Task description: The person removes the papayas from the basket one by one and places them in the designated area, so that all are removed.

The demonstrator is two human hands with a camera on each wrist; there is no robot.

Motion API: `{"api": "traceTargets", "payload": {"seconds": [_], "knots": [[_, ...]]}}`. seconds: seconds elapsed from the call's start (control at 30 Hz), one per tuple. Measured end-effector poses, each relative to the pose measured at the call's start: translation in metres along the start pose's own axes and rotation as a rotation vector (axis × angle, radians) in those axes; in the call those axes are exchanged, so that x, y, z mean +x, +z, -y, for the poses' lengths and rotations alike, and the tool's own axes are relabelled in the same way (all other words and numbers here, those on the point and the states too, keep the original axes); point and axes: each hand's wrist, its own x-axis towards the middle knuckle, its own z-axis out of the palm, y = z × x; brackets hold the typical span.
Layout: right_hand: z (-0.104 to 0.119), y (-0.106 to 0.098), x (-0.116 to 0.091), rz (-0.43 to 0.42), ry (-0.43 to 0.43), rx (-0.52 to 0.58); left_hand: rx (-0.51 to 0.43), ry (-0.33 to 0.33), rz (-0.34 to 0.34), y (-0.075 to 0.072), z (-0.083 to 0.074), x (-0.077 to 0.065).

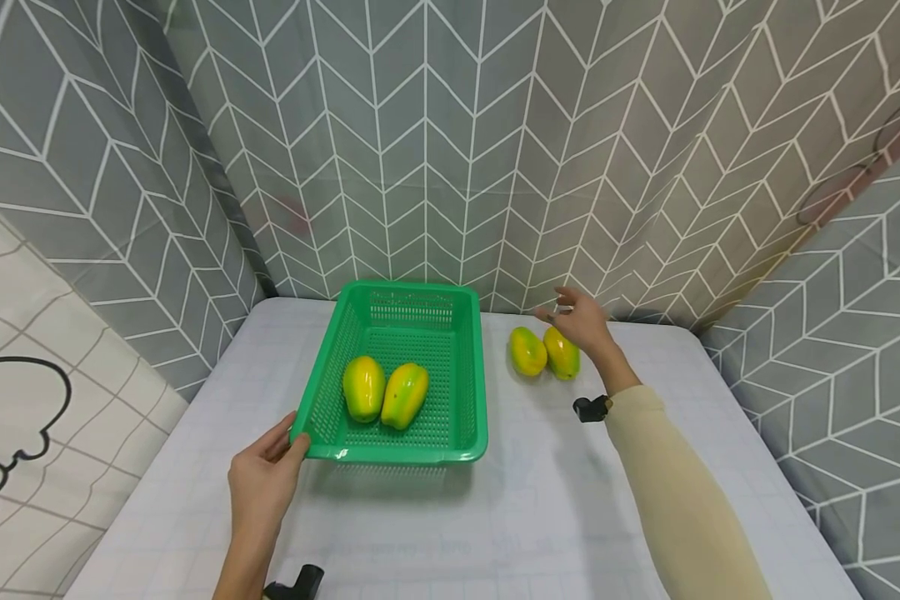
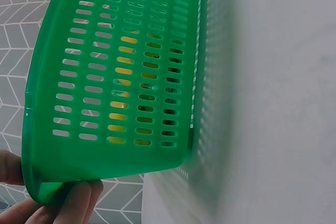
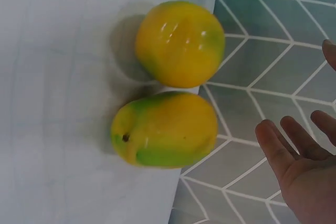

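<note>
In the head view, my left hand (image 1: 264, 479) held the near left corner of the green basket (image 1: 390, 456); two yellow-green fruits (image 1: 363, 389) lay inside, right of those fingers and apart from them. My right hand (image 1: 583, 323), fingers extended and holding nothing, was above a loose pair of fruits (image 1: 527, 352) (side by side on the white table (image 1: 525, 517)). In the left wrist view, my thumb and fingers pinched the rim from opposite sides. In the right wrist view, my parted fingers were clear of both loose fruits.
</note>
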Motion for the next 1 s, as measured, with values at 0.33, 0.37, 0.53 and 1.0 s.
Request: {"api": "traceTargets", "payload": {"seconds": [0.33,0.37,0.53,1.0], "knots": [[0.031,0.010,-0.003,0.002,-0.074,0.026,0.019,-0.011,-0.015,-0.001,0.000,-0.004],[0.033,0.012,-0.003,0.002,-0.081,0.031,0.025,-0.008,-0.021,-0.001,0.000,-0.004],[0.043,0.022,-0.004,0.026,-0.104,0.061,0.040,-0.002,-0.043,-0.001,0.001,-0.007],[0.081,0.043,-0.012,0.036,-0.140,0.090,0.038,-0.016,-0.038,-0.003,0.003,-0.012]]}}
